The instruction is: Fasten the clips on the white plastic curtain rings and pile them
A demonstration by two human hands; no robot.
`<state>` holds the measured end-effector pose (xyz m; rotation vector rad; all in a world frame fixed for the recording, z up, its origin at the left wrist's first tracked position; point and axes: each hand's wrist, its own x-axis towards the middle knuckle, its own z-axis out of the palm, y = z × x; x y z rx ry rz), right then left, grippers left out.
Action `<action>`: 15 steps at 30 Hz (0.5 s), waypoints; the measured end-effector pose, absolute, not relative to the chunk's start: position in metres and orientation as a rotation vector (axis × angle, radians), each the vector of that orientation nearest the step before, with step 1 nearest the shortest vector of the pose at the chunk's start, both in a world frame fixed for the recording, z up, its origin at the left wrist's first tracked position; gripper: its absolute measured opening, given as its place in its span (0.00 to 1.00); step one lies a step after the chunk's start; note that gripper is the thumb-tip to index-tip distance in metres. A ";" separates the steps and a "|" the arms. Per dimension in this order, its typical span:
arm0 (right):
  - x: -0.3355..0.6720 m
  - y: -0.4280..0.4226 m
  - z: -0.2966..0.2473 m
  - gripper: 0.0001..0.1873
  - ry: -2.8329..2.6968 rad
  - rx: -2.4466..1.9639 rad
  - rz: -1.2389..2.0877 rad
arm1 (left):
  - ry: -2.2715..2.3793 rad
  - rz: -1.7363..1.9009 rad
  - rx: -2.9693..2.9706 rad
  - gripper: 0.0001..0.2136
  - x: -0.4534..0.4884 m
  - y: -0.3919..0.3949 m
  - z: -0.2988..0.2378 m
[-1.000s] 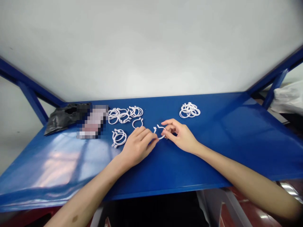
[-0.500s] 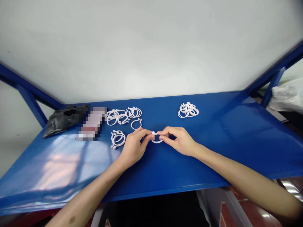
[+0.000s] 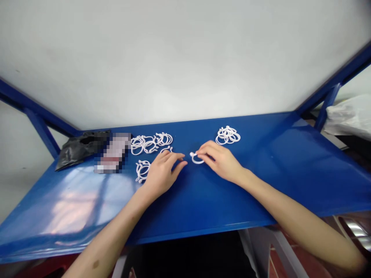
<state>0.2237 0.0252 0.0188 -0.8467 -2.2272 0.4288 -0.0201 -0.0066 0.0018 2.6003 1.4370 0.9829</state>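
Between the thumb and fingers of my right hand (image 3: 222,160) is a white plastic ring (image 3: 198,161), its small knobbed end pointing left. My left hand (image 3: 164,170) hovers over the table, thumb and fingertips apart, with nothing in it. Partly behind the left hand lies a single white ring (image 3: 166,149). Left of that hand rests a small stack of white rings (image 3: 142,170), its right side covered by the hand. Farther back are more clusters of white rings (image 3: 144,144). A pile of white rings (image 3: 227,135) sits beyond my right hand.
A black plastic bag (image 3: 78,148) and a blurred-out flat pinkish object (image 3: 114,151) lie on the left of the blue table (image 3: 232,208). Blue frame bars slope up on both sides before a pale wall. A white bag (image 3: 349,116) stands at the right.
My left hand has let go of the ring, and its fingers have parted. My right hand has carried the ring slightly right and away from me, toward the right pile.
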 end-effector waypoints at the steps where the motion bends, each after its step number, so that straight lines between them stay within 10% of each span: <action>1: 0.231 0.032 0.021 0.09 -2.197 -0.915 0.330 | 1.501 0.960 2.644 0.07 -0.025 -0.003 0.001; 15: 0.310 0.073 0.038 0.07 -1.870 -2.064 -0.155 | 1.757 0.606 2.725 0.08 -0.053 0.010 -0.007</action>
